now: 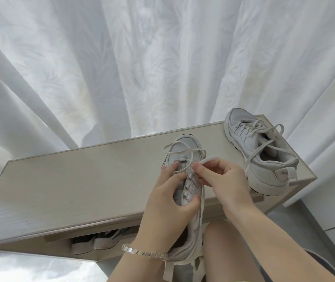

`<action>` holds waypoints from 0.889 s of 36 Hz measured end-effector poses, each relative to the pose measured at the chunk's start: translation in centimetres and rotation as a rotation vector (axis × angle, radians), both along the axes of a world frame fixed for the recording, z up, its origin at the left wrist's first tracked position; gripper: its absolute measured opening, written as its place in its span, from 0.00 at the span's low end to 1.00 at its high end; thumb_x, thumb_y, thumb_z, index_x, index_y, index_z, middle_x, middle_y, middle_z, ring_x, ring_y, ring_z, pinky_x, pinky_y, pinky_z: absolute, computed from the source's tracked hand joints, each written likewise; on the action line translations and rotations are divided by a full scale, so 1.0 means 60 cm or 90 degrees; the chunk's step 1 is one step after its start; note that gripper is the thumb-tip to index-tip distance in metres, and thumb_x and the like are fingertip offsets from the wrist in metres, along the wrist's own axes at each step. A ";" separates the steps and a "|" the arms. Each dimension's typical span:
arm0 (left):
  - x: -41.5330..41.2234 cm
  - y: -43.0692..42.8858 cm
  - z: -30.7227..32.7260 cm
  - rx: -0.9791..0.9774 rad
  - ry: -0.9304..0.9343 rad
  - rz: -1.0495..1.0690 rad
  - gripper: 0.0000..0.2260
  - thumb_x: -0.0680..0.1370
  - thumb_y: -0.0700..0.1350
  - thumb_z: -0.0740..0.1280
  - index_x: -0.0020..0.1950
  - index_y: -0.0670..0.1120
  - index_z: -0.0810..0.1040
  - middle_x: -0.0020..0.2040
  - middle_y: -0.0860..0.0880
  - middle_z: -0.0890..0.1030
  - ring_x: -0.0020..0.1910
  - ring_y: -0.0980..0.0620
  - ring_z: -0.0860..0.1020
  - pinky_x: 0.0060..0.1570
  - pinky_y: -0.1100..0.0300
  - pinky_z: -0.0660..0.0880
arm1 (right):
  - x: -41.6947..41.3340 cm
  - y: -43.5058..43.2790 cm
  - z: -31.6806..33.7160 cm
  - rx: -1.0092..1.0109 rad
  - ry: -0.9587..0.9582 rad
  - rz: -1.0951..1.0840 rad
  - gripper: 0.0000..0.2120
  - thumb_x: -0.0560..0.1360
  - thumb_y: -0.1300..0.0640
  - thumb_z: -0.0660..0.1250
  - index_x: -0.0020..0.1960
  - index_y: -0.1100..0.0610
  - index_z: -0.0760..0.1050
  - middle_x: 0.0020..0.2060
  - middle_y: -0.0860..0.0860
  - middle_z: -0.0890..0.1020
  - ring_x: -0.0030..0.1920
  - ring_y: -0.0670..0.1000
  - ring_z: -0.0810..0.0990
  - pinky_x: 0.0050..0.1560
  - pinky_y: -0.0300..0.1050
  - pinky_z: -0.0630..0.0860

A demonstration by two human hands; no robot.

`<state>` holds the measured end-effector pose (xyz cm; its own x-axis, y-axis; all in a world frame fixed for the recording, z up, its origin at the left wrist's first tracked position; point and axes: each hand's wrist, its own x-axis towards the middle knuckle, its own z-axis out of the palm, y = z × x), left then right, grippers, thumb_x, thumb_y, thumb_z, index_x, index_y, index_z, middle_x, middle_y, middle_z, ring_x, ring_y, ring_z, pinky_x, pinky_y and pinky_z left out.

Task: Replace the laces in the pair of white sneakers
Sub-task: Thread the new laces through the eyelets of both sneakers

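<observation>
**lace pinched at the toe end of the held sneaker**

the held sneaker [184, 148] lies with its long axis running away from the person. its toe rests on the pale worktop [81, 180] and its heel hangs back over the near edge, towards the lap. the row of eyelet loops follows that same line.

the left hand [166, 202] grips this sneaker from its left side. its fingers [171, 165] curl over the upper near the toe, and the thumb presses across the empty loops lower down.

the right hand [223, 180] sits just right of the tongue, with thumb and forefinger closed in a pinch on the lace [210, 159]. from the pinch a flat bend of lace stands out to the right. the rest swings in a loose loop over the toe and passes through only the loops nearest the toe.

the right hand is plainly the nearer one to the free lace. any pull or feed probably has to travel along the shoe's axis, loop by loop, while the left hand steadies it. whether this lace is coming out or going in cannot be told from here.

the second sneaker [262, 151] stands well to the right of the held one and farther back on the worktop. it is laced with loose ends and its heel is turned towards the person. a white curtain [142, 68] hangs beyond both.
</observation>
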<state>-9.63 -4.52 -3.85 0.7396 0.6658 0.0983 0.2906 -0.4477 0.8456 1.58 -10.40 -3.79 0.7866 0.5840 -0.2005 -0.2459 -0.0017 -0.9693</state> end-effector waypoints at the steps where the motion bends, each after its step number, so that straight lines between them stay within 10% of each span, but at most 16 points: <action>1: 0.000 0.000 0.000 0.003 0.002 0.000 0.20 0.71 0.45 0.72 0.47 0.69 0.68 0.60 0.73 0.63 0.72 0.63 0.59 0.62 0.81 0.56 | 0.001 0.000 0.000 -0.002 0.001 0.002 0.06 0.69 0.65 0.73 0.34 0.59 0.80 0.28 0.49 0.81 0.31 0.44 0.78 0.38 0.36 0.77; 26: 0.012 -0.007 -0.011 0.086 0.022 -0.050 0.19 0.72 0.43 0.71 0.62 0.55 0.76 0.69 0.63 0.64 0.74 0.64 0.51 0.66 0.77 0.50 | 0.059 -0.010 0.051 -0.242 -0.172 0.244 0.11 0.67 0.64 0.76 0.31 0.58 0.76 0.30 0.56 0.78 0.28 0.46 0.73 0.29 0.32 0.72; 32: 0.011 -0.002 -0.010 0.067 0.024 -0.052 0.17 0.72 0.43 0.71 0.59 0.57 0.76 0.66 0.66 0.65 0.73 0.65 0.52 0.60 0.83 0.50 | 0.070 -0.003 0.053 -0.247 0.048 0.278 0.11 0.66 0.69 0.74 0.31 0.59 0.75 0.24 0.51 0.76 0.22 0.43 0.73 0.26 0.32 0.72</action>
